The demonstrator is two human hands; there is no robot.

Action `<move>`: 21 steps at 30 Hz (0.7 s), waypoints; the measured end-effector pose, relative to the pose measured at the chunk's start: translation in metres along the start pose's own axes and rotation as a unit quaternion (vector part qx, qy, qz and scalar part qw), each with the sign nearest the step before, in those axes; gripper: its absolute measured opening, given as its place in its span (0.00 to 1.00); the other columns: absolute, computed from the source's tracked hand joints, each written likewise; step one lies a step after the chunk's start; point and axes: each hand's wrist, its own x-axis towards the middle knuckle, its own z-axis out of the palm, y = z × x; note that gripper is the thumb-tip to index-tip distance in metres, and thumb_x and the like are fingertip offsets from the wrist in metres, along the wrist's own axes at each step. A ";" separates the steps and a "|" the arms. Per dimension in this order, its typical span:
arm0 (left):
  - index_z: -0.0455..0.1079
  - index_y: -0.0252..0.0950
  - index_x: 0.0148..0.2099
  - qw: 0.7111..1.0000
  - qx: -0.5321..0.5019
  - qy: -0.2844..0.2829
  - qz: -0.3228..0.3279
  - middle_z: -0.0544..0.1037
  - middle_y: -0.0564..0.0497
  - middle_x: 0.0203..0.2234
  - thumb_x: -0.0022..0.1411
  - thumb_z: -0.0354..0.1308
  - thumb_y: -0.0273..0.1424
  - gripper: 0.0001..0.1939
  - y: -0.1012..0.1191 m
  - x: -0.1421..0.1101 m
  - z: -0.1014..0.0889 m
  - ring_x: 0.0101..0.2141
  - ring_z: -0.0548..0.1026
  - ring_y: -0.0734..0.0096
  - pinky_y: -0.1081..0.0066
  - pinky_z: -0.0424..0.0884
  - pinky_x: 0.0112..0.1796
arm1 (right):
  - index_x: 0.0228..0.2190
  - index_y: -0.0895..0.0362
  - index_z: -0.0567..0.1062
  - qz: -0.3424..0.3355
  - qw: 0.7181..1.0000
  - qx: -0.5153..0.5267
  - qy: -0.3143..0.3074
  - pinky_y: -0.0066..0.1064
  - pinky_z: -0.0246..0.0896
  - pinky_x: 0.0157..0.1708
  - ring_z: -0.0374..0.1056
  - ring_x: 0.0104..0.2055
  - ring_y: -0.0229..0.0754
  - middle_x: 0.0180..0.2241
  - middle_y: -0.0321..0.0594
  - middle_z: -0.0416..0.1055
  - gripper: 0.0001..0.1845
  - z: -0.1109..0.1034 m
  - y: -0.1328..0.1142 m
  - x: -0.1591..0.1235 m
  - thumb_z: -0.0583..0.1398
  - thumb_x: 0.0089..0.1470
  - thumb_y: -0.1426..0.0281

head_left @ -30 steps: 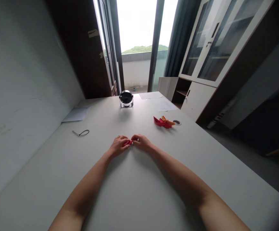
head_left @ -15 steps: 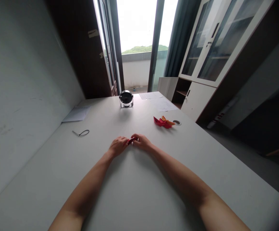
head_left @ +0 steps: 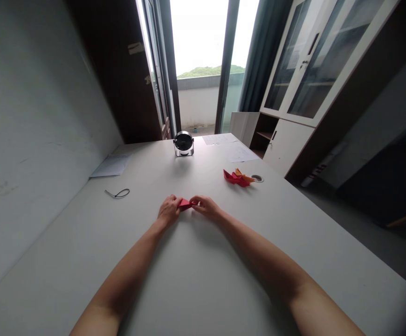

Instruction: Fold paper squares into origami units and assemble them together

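A small piece of folded red paper is held between my two hands over the white table. My left hand is closed on its left side, the fingers covering that end. At the right tip, the fingers of my right hand pinch the paper. Its red faces show as a pointed, roughly triangular shape; the rest is behind my fingers. Farther off to the right sit several folded red and orange paper boats, bunched together.
A roll of tape lies beside the paper boats. Left of my hands is a looped black cable tie. A round black device on a metal stand stands at the back, with paper sheets to its right and more paper by the wall.
My left hand has shifted slightly left, and more of the red paper shows between my hands. The right hand stays nearly in place, its fingers now at the paper's right tip.
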 end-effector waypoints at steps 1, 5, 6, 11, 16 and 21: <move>0.71 0.43 0.57 1.000 -0.001 -0.004 -0.005 0.72 0.46 0.44 0.66 0.54 0.28 0.18 0.000 0.000 0.000 0.44 0.72 0.61 0.67 0.66 0.46 | 0.40 0.53 0.79 -0.007 1.000 -0.001 0.002 0.27 0.60 0.33 0.65 0.30 0.36 0.33 0.36 0.75 0.10 0.000 -0.002 -0.001 0.62 0.54 0.72; 0.66 0.45 0.64 0.999 -0.030 -0.013 -0.030 0.72 0.45 0.47 0.67 0.53 0.29 0.24 0.001 -0.001 0.002 0.44 0.73 0.60 0.67 0.66 0.46 | 0.37 0.54 0.79 -0.034 0.999 0.009 0.010 0.27 0.63 0.34 0.68 0.33 0.37 0.34 0.38 0.75 0.10 0.003 -0.007 -0.002 0.61 0.53 0.74; 0.65 0.46 0.64 0.998 -0.044 -0.011 -0.037 0.72 0.45 0.48 0.67 0.53 0.30 0.24 0.001 -0.001 0.003 0.44 0.74 0.60 0.67 0.66 0.46 | 0.38 0.54 0.79 -0.039 0.999 0.010 0.016 0.27 0.64 0.35 0.69 0.34 0.38 0.35 0.38 0.75 0.10 0.005 -0.008 -0.001 0.61 0.53 0.74; 0.69 0.46 0.63 0.989 -0.135 0.023 -0.050 0.74 0.45 0.50 0.69 0.51 0.31 0.22 0.002 0.000 0.004 0.45 0.75 0.59 0.66 0.67 0.48 | 0.46 0.51 0.77 -0.039 0.997 -0.019 0.056 0.29 0.66 0.36 0.69 0.34 0.38 0.36 0.37 0.76 0.18 0.016 -0.004 0.000 0.64 0.52 0.73; 0.73 0.42 0.58 0.968 -0.236 0.070 -0.041 0.76 0.45 0.50 0.71 0.47 0.35 0.19 0.005 0.002 0.004 0.49 0.74 0.59 0.63 0.67 0.52 | 0.53 0.48 0.72 -0.015 0.999 -0.017 0.041 0.29 0.66 0.35 0.70 0.31 0.37 0.36 0.35 0.77 0.25 0.017 -0.004 0.000 0.65 0.53 0.72; 0.75 0.39 0.54 0.928 -0.356 0.079 -0.080 0.80 0.46 0.45 0.71 0.47 0.43 0.21 0.009 0.006 0.006 0.46 0.75 0.60 0.64 0.70 0.48 | 0.54 0.47 0.72 -0.012 0.999 -0.009 0.029 0.30 0.68 0.36 0.72 0.32 0.38 0.40 0.37 0.77 0.25 0.014 -0.009 -0.001 0.65 0.55 0.70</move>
